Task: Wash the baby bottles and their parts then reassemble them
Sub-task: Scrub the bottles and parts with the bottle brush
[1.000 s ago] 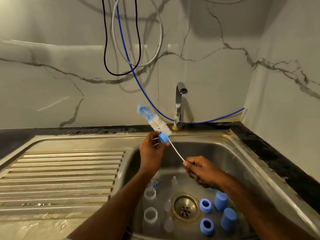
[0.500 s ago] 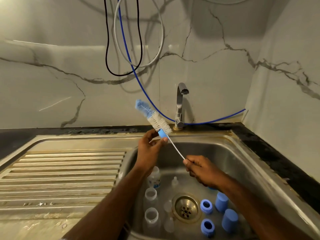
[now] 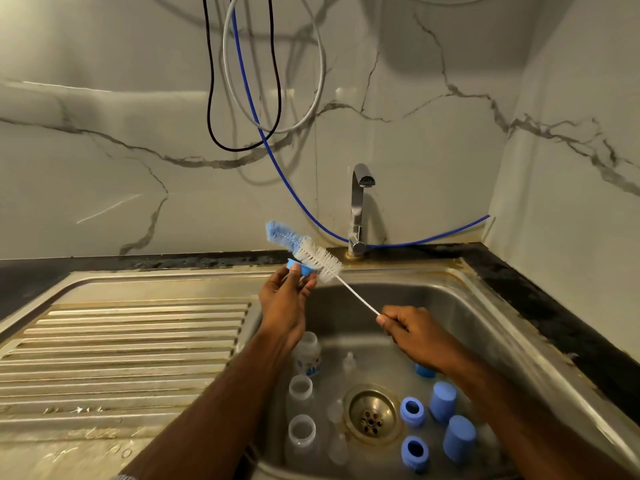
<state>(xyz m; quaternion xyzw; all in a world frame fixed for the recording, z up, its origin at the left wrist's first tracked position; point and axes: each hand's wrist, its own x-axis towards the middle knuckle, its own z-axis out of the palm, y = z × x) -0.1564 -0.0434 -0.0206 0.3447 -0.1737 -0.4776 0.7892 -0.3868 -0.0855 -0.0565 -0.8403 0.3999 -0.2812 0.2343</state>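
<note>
Scrubbing is going on above the sink basin: the left hand is pinching a small blue collar ring between thumb and fingertips at the basin's back-left rim, while the right hand is gripping the thin white wire handle of a bottle brush, fingers curled round its lower end. The white bristles are lying against the ring, with the blue tuft at the tip pointing up and left toward the marble wall.

Down in the basin, 3 clear bottles are waiting on the left of the drain: 1 printed bottle partly behind the left wrist, and 2 more nearer the camera. Several clear teats are lying between them and the drain. On the right, 2 more blue rings and 2 blue caps are sitting close together; another blue piece is mostly hidden under the right forearm. The tap is showing no water.

The ring is probably light, rigid plastic and likely slick when wet, so pinching it by the outer rim is leaving the opening free for the bristles. The brush handle looks springy; gripping closer to the bristles would likely be giving firmer control. The teats seem soft and easy to lose near the drain.
</note>
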